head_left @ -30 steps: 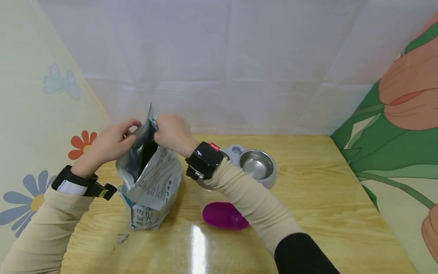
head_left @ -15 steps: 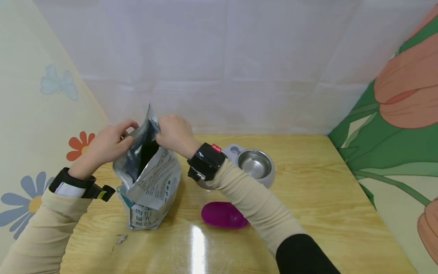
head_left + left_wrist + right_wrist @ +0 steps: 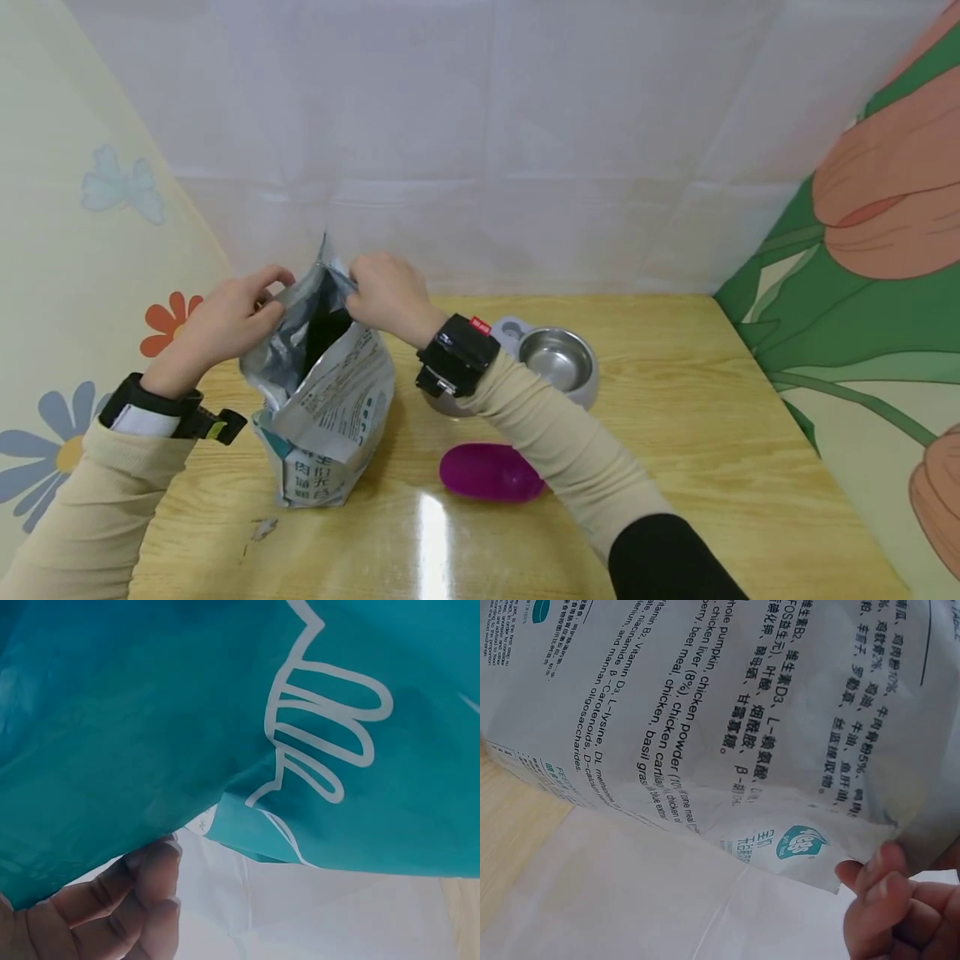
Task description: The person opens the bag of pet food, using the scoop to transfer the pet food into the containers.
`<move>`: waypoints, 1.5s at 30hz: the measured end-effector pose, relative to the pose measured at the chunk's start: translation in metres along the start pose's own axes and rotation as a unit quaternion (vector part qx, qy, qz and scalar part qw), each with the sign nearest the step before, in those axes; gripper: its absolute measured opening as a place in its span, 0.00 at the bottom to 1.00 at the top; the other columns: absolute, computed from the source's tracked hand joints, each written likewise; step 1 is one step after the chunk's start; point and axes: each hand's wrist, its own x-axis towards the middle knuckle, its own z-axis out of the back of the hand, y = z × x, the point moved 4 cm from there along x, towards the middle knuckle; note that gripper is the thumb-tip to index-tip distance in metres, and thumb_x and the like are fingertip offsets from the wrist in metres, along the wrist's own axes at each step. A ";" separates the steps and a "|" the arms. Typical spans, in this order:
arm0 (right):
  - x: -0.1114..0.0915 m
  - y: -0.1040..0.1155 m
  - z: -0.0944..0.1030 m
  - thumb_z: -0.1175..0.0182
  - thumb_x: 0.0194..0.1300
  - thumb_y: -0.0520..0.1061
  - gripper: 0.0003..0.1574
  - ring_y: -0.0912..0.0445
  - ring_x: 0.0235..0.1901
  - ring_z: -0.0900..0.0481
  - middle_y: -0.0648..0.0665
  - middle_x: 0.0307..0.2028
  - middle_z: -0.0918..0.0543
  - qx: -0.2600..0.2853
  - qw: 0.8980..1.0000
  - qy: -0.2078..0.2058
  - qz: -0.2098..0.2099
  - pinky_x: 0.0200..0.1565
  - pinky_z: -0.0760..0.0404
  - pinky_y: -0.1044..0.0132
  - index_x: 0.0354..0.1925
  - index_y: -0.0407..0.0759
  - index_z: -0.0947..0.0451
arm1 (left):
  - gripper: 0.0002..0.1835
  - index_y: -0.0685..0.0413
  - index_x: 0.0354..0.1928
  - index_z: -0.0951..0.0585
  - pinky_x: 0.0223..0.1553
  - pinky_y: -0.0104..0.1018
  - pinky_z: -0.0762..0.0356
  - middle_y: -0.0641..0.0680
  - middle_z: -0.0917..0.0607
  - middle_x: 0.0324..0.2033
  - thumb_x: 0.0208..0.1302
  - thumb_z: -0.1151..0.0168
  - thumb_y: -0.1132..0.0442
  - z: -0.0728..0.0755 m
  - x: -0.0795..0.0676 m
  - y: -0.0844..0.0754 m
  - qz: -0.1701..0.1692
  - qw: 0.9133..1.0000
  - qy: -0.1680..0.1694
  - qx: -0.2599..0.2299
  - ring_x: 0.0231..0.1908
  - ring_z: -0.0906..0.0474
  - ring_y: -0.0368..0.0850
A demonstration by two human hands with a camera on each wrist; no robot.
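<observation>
A tall pet food bag (image 3: 337, 417), white with printed text, stands upright at the left of the table with its top open and its silver lining showing. My left hand (image 3: 225, 325) pinches the left edge of the bag's mouth between thumb and fingers. On the opposite edge, my right hand (image 3: 393, 298) grips the rim. The left wrist view shows the bag's teal side (image 3: 360, 817) over curled fingers (image 3: 154, 877). In the right wrist view, fingertips (image 3: 885, 889) hold the bag's printed edge. The inside of the bag is dark.
A magenta scoop (image 3: 483, 472) lies on the wooden table (image 3: 697, 467), partly hidden beneath my right forearm. Behind that arm is a grey double pet bowl with a round steel bowl (image 3: 557, 360). White cloth (image 3: 525, 150) hangs at the back, with painted walls on both sides.
My hands have drawn slightly apart, the left one leftward and the right one rightward. The mouth of the bag is spread a little wider. The whole view has shifted slightly.
</observation>
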 end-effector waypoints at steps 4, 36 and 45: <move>0.000 -0.002 0.001 0.46 0.55 0.40 0.08 0.60 0.15 0.34 0.51 0.17 0.28 0.000 1.000 0.002 0.002 0.14 0.40 0.72 0.21 0.46 0.27 | 0.15 0.61 0.51 0.32 0.13 0.34 0.43 0.50 0.32 0.15 0.63 0.58 0.68 0.000 -0.001 0.002 -0.001 1.000 -0.001 -0.006 0.08 0.47 0.40; 0.026 -0.001 -0.004 0.46 0.58 0.43 0.05 0.59 0.19 0.34 0.51 0.21 0.32 -0.022 1.000 0.015 -0.014 0.17 0.42 0.71 0.25 0.46 0.29 | 0.16 0.58 0.53 0.33 0.13 0.35 0.39 0.51 0.34 0.14 0.62 0.52 0.67 -0.004 0.011 -0.009 -0.031 0.999 -0.010 -0.022 0.09 0.41 0.42; 0.023 -0.006 -0.002 0.46 0.58 0.41 0.06 0.59 0.20 0.32 0.51 0.21 0.30 -0.010 1.000 0.012 -0.009 0.18 0.40 0.71 0.25 0.46 0.29 | 0.17 0.59 0.52 0.33 0.13 0.35 0.41 0.50 0.37 0.12 0.60 0.52 0.68 -0.002 0.011 -0.010 -0.022 0.999 -0.020 0.012 0.10 0.42 0.43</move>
